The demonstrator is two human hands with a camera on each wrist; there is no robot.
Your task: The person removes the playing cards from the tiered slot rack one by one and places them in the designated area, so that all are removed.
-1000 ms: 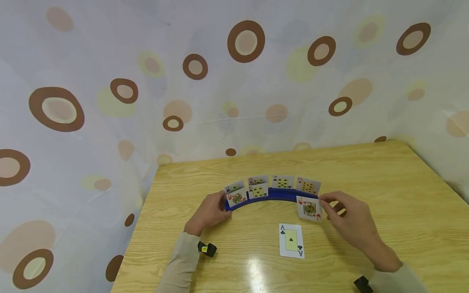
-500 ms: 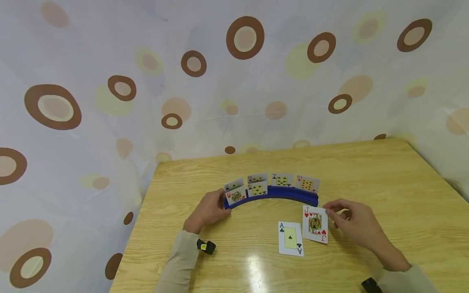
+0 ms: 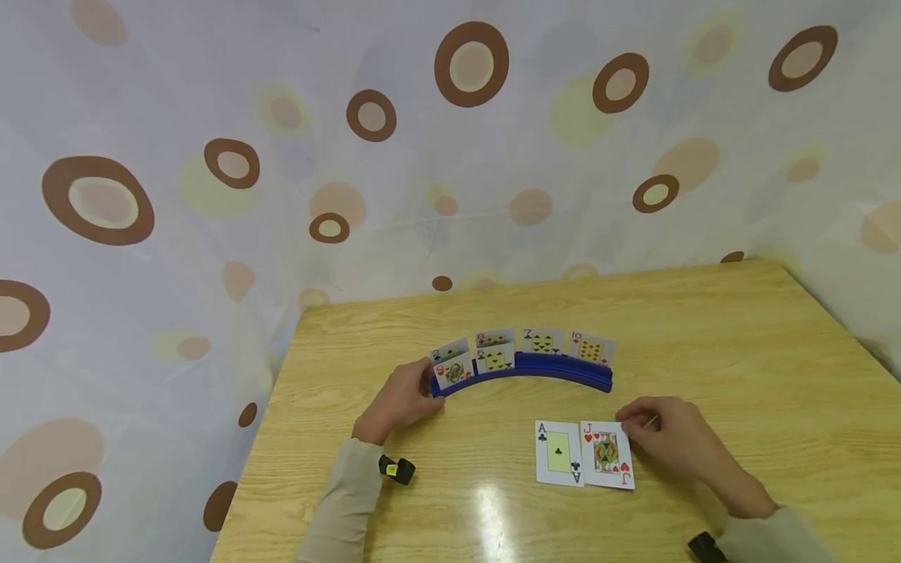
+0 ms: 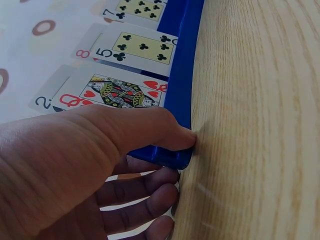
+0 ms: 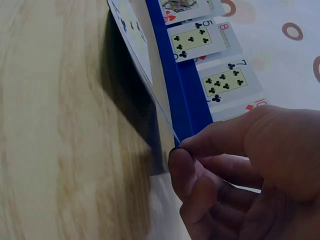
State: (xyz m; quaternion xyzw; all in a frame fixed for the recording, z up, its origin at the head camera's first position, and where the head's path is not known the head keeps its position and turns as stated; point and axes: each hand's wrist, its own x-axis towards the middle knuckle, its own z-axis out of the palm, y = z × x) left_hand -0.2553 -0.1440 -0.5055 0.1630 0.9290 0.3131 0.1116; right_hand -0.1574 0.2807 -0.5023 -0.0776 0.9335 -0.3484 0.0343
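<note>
A curved blue card holder [image 3: 563, 370] stands on the table, and my left hand [image 3: 401, 400] grips its left end, thumb [image 4: 172, 135] in front. Propped in it are the queen of hearts [image 4: 122, 92] before a two, the five of clubs [image 4: 142, 47] before an eight of diamonds, the seven of clubs [image 5: 225, 84] and the ten of diamonds [image 3: 591, 349]. In front of the holder, my right hand [image 3: 676, 438] pinches the jack of hearts [image 3: 607, 456] by its upper right corner. The ace of clubs [image 3: 558, 453] lies face up at the jack's left.
The wooden table [image 3: 739, 336] reaches back to a cloth backdrop [image 3: 394, 62] printed with brown rings and pale spots. Black straps with small devices sit at both wrists, the left one [image 3: 396, 469] bearing a yellow patch.
My right hand has brought the jack of hearts down from the holder's right end to beside the ace of clubs. My left hand has stayed on the holder.
</note>
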